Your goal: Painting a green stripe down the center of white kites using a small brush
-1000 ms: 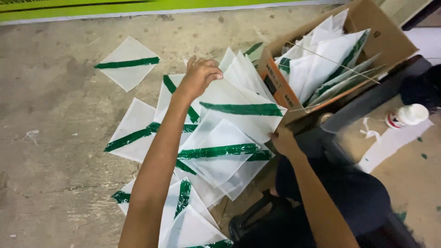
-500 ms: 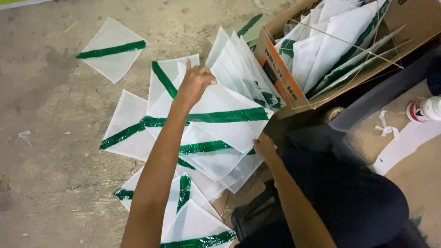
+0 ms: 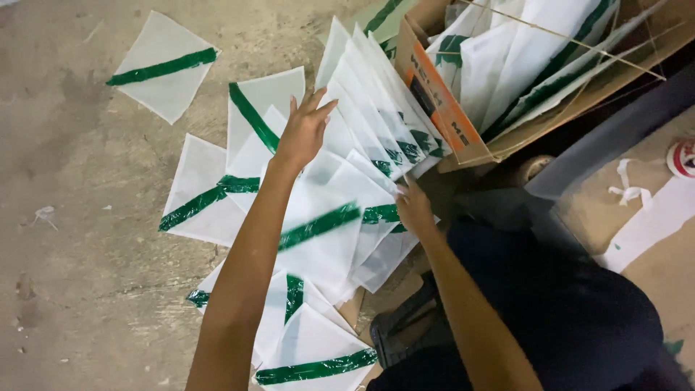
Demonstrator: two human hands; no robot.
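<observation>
Left hand [image 3: 304, 132] fingers spread flat on white sheets [image 3: 318, 239], right hand [image 3: 414, 208] pinching sheet edge

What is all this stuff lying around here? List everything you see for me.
square sheets: many, too overlapped to count, white with a green stripe, spread on the floor in the middle
lone sheet: one, white with a green stripe, apart at upper left
cardboard box: one, brown, upper right, holding more white and green sheets
tape roll: one, white and red, right edge, partly cut off
concrete floor: grey, left side
left hand: open, fingers spread, against the upright sheets beside the box
right hand: on the edge of the sheets near the box; its grip is hidden
</observation>
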